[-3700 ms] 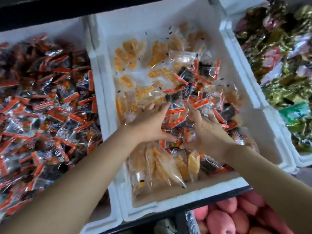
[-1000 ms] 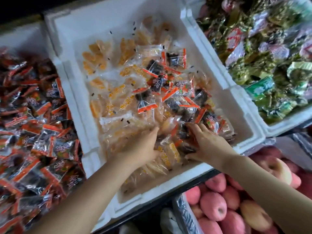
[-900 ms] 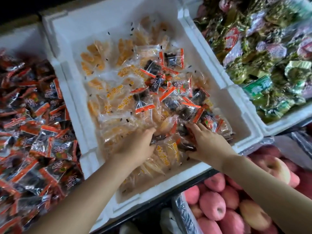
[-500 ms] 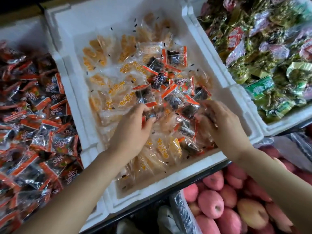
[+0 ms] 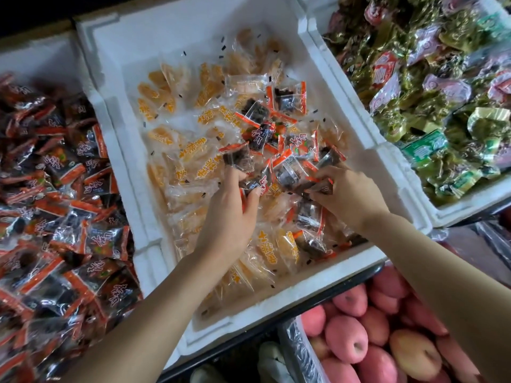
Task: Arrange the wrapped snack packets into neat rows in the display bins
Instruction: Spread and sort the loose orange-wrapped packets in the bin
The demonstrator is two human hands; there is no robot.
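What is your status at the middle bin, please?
Left hand grips red-edged packets. Right hand pinches a brown packet. White bin: no rows yet. Orange packets jumbled among the dark ones.

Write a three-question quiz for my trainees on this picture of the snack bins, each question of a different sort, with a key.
1. Multiple choice: what fills the white foam bin on the left? A pink apples; B dark packets with red edges; C green foil packets.
2. True or false: the left hand and the right hand both grip packets over the middle white foam bin.
3. Short answer: how many kinds of packet are mixed in the middle bin?

Key
1. B.
2. True: the fingers of both curl round dark packets.
3. Two: dark packets with red edges and clear yellow-orange packets.
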